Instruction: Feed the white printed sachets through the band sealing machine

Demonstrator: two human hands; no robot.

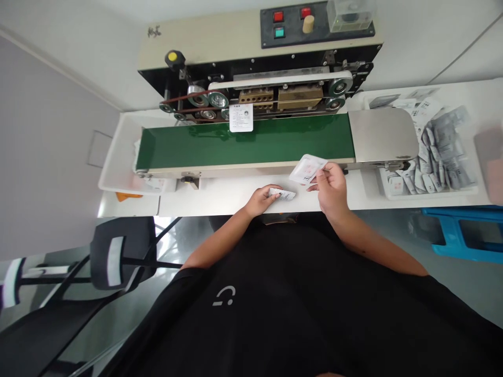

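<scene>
"Fingers first: what do they hold?"

"Left hand (260,201) has its fingers around a first packet (287,195), near the front edge of the table (220,201). Right hand (332,191) pinches a second packet (305,168), tilted, just beside the first."

"How far is the work?"

"From left: the left bin (118,175) has some whitish pieces, not clear to me. A third packet (241,119) sits at the machine (204,44), partly over its green belt (283,139). The right bin (436,196) holds a big pile of packets (430,152). I judge the work is under way, and probably much is left."

"And how do they look?"

"The third is white, with dark print; the first appears thin and slanted; the second is white with reddish marks. Whether they are sealed, I cannot tell."
</scene>
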